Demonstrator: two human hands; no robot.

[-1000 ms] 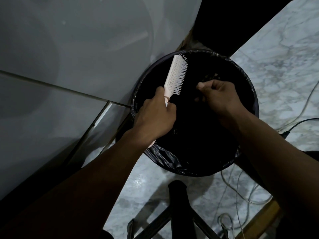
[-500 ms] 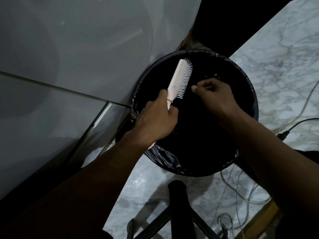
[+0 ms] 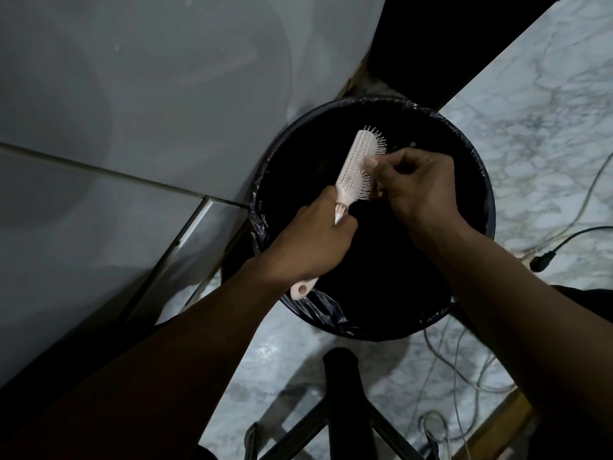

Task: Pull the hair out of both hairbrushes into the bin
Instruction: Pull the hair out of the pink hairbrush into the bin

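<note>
Over the black-lined bin [image 3: 374,101], a person's left hand [image 3: 308,244] is wrapped tight round the handle of a pale hairbrush [image 3: 356,161], holding its head above the middle of the bin's opening, with the handle's end poking out past the near-left rim. The right hand [image 3: 424,187], which a second ago hung curled above the bin's centre and clear of the brush, has crossed back to it: its fingertips [image 3: 371,163] are now pinched into the bristles, thumb on the bristle face. The brush has also turned, so the bristles face the right hand more squarely. That looks like the start of another pull, which suggests this brush is not yet clean. Whether any hair is caught in the pinch is too dark and fine to tell, and nothing can be made out inside the bin. No second brush is in view. Cables [image 3: 457,360] trail over the marble floor [image 3: 530,127] to the bin's right, and a black stand [image 3: 341,386] sits just in front of it.
</note>
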